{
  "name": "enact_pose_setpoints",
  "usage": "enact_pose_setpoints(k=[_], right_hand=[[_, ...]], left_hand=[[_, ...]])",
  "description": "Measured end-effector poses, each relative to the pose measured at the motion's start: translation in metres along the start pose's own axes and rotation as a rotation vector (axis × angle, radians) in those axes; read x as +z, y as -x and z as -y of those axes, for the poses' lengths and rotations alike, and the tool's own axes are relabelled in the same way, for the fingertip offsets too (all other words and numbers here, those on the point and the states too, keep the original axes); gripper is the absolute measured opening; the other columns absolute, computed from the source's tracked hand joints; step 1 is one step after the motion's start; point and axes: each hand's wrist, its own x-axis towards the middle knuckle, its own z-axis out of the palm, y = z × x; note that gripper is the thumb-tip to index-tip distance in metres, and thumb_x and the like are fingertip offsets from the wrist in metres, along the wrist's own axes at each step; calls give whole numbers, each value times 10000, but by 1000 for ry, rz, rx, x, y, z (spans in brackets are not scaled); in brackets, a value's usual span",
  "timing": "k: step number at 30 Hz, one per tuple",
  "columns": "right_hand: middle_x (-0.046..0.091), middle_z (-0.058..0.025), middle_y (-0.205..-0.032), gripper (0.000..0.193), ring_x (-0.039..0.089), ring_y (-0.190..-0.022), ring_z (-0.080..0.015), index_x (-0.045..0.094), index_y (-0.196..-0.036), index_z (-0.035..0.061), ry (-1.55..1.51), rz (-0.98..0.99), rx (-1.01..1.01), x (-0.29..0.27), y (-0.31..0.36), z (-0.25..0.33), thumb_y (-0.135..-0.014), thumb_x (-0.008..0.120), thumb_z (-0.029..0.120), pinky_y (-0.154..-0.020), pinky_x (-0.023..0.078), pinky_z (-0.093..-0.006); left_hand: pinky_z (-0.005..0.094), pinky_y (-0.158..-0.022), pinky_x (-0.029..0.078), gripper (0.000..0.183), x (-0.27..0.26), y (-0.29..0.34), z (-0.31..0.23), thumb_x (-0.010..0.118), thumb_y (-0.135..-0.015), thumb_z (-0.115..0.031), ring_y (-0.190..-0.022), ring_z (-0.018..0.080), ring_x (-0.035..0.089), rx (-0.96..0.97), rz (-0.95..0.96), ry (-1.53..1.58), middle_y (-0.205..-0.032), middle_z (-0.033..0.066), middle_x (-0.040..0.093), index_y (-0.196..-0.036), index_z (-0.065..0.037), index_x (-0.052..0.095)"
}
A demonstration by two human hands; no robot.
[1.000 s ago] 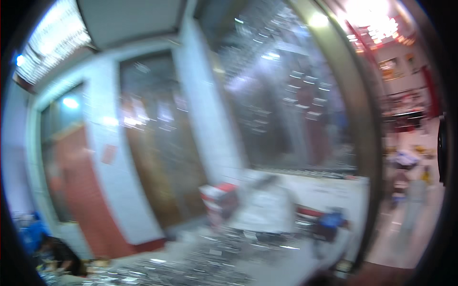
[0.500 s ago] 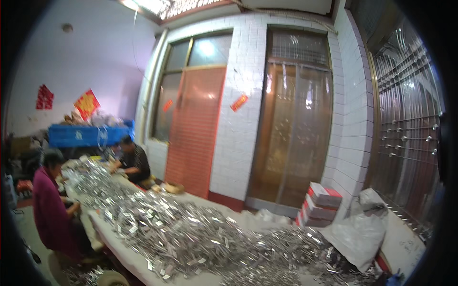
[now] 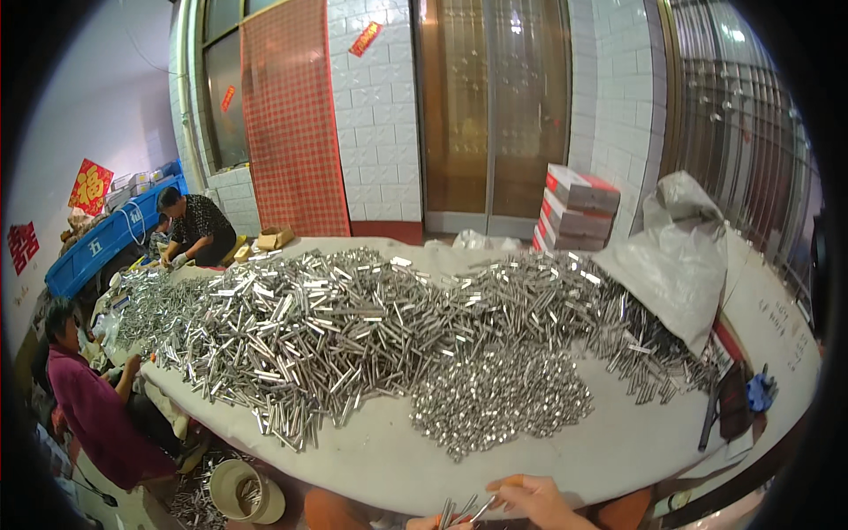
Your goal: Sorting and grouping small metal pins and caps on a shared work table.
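Observation:
At the lower edge, my right hand (image 3: 533, 502) pinches the end of a slim metal rod (image 3: 482, 510). Just left of it, my left hand (image 3: 427, 523) is closed around several thin metal rods (image 3: 448, 511) that stick up from the fingers; most of that hand is cut off by the frame. Beyond my hands lies a heap of small shiny metal pieces (image 3: 503, 397) on the pale table (image 3: 375, 450). A much larger heap of short silvery metal rods (image 3: 309, 327) spreads behind it and to the left.
Two people, one in a purple top (image 3: 93, 415) and one in dark clothes (image 3: 205, 231), sit along the table's left end. A bucket (image 3: 269, 499) stands on the floor at left. Stacked boxes (image 3: 574, 216), a whitish sack (image 3: 676, 256) and a blue item (image 3: 760, 391) are at right.
The view has tilted down toward the table and sharpened. Both of my hands, holding metal rods, now show at the lower edge, where earlier neither was in view.

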Motion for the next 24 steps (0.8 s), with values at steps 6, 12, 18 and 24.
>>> enact_pose_setpoints(k=[6, 12, 18, 24], right_hand=[[653, -45, -799, 207, 595, -723, -75, 659, -1006, -10, -97, -103, -138, 16, -18, 2, -904, 599, 161, -634, 492, -222], [649, -18, -776, 195, 552, -673, -51, 668, -964, -9, 77, -109, -66, 22, -11, -9, -858, 661, 154, -616, 465, -203], [638, -24, -759, 197, 570, -676, -58, 660, -911, -17, 52, -70, -90, 13, -1, -13, -852, 671, 171, -615, 471, -208], [623, -30, -712, 238, 565, -580, -75, 643, -913, -15, -17, -109, -192, 20, 1, -3, -868, 655, 219, -519, 446, -204]], left_hand=[[240, -398, 340, 277, -12, -9, 11, 659, -841, -199, -421, 58, 435, 21, -64, -168, -462, 1, 495, -644, -9, 621], [226, -392, 332, 221, -18, 2, 8, 658, -843, -144, -415, 60, 425, -22, -25, -95, -476, -3, 500, -678, 1, 630], [223, -389, 334, 206, -8, 6, 10, 664, -836, -149, -410, 62, 436, -28, -13, -12, -480, 6, 508, -698, 3, 642], [220, -371, 330, 216, -1, 10, 1, 644, -857, -144, -398, 75, 440, -19, 7, 57, -495, 21, 516, -732, 32, 631]])
